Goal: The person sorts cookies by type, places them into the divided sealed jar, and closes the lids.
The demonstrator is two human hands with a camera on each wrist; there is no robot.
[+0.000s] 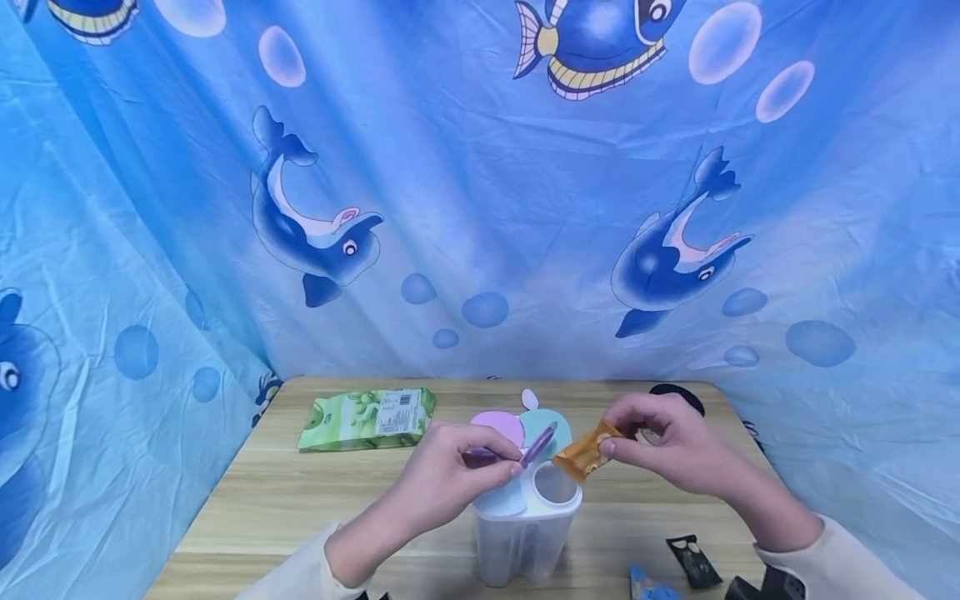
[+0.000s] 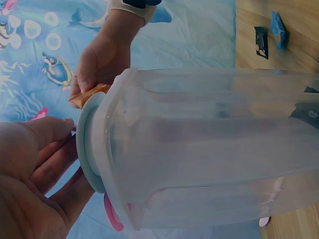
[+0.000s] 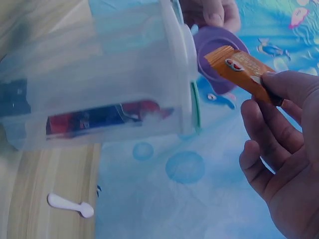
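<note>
Off-white left sleeve [image 1: 300, 571] is looking plain, matching right sleeve [image 1: 840, 560] is showing the same pale fabric, black wrist-worn device [image 1: 783, 583] is sitting against it.

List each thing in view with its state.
Purple lid, raised, pinched by the left hand
Light blue lid, closed
Pink lid, closed
Green lid, closed
Container, upright, packets inside
Orange packet, held by the right hand, looks sealed
Black packet, lying on the table
Blue packet, lying on table
Green bag, lying flat
White spoon, lying on table
Black round object, partly hidden
Backdrop, hanging
</note>
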